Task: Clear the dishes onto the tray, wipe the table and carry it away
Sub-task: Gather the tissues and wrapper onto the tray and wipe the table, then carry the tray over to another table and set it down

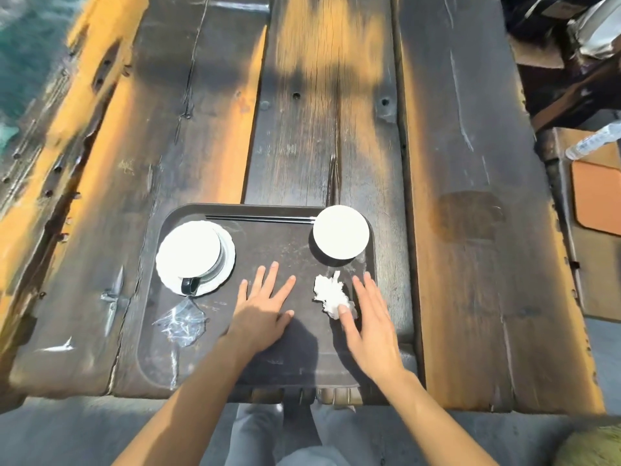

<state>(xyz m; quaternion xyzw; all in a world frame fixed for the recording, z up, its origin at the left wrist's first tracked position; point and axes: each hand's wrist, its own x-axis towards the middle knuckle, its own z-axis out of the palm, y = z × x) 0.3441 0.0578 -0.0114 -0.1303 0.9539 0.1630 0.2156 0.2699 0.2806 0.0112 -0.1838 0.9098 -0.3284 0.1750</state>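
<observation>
Dishes loaded on tray; both hands empty above it.

The dark tray on the plank table carries cup on saucer, bowl, chopsticks and wrapper. Left hand lies flat, fingers spread; right hand hovers open, thumb touching the crumpled tissue, probably parked there once wiping ended.

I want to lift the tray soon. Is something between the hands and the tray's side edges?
Nothing visible blocks the left hand. Beside the right hand, a crumpled tissue lies on the tray, thumb touching it, but the right rim looks free. Both hands are open.
</observation>
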